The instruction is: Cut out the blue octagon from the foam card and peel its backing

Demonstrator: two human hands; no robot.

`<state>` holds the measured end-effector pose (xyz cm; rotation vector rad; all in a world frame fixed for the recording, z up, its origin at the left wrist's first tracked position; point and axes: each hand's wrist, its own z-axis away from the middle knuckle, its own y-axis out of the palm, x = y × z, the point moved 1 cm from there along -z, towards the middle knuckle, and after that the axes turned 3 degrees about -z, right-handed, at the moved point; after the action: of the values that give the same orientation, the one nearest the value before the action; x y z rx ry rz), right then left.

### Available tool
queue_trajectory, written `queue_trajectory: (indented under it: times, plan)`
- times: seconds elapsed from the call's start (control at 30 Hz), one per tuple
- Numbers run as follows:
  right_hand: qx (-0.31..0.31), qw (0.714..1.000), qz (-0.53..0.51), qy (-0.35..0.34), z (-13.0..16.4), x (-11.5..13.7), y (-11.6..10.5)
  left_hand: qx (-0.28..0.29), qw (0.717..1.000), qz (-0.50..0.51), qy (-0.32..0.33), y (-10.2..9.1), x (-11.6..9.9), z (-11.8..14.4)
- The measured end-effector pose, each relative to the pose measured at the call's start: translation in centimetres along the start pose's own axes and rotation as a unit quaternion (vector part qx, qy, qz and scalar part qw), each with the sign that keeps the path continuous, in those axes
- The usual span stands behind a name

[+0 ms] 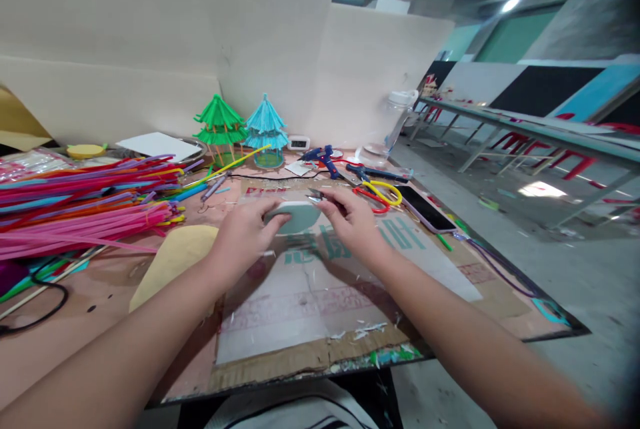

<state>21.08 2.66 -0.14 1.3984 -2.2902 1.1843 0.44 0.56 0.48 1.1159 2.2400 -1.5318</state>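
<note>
Foam disc (295,217), pale green, sits above the middle of the cardboard work mat (310,322), my left hand (245,235) pinching its near-left edge; my right hand (353,222) is closed on small metal snips (316,197) at its far rim; I judge short bites, turning the disc steadily, keep the edge even. Far right, a clear plastic jar (395,119) with a white lid stands by the wall; I cannot tell what it holds.

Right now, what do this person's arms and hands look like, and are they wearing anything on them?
Both arms are bare up to the picture's edge: no sleeves, gloves, watch or bracelet show. The left hand and right hand show no rings, and the fingernails look short and plain.
</note>
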Motion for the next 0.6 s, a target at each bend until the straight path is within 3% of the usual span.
queue_trajectory:
  times: [0.17, 0.3, 0.47, 0.6]
  plan:
    - [0.025, 0.996, -0.031, 0.084, -0.23, 0.16, -0.11, -0.001, 0.993, 0.109, -0.053, -0.01, -0.01, -0.20]
    - [0.065, 0.990, -0.058, 0.108, -0.05, 0.35, 0.28, -0.001, 0.979, 0.189, -0.072, 0.19, 0.03, -0.15]
    - [0.065, 0.992, -0.055, 0.092, 0.14, 0.20, 0.24, 0.014, 0.993, 0.111, -0.042, -0.07, -0.01, -0.22]
    - [0.061, 0.997, -0.021, 0.031, 0.22, 0.29, -0.22, -0.007, 0.998, 0.067, -0.020, -0.10, 0.07, -0.17]
